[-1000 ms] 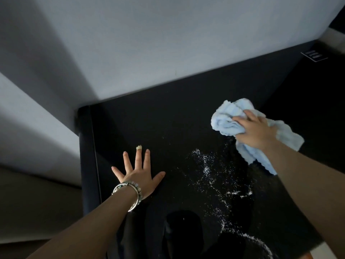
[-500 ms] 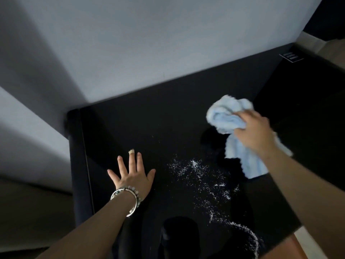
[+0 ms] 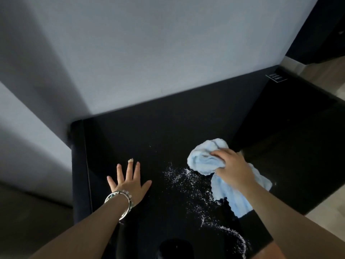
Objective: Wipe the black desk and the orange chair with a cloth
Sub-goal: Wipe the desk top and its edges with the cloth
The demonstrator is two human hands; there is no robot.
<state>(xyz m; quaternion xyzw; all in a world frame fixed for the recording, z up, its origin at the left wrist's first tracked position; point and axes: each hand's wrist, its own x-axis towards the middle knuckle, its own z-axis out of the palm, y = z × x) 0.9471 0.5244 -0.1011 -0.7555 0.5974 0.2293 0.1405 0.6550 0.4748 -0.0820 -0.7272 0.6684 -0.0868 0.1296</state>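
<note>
Head view | right hand [image 3: 234, 170] grips cloth [image 3: 204, 161] beside powder [image 3: 188, 181] | left hand [image 3: 128, 184] flat, empty, on bench [image 3: 168, 131] | wiping unfinished; chair unseen

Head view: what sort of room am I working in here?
Likely an office or study corner, though little shows: a glossy black desk pushed against a plain pale wall, a small printed label at its far right, and light wood-look flooring beyond.
</note>
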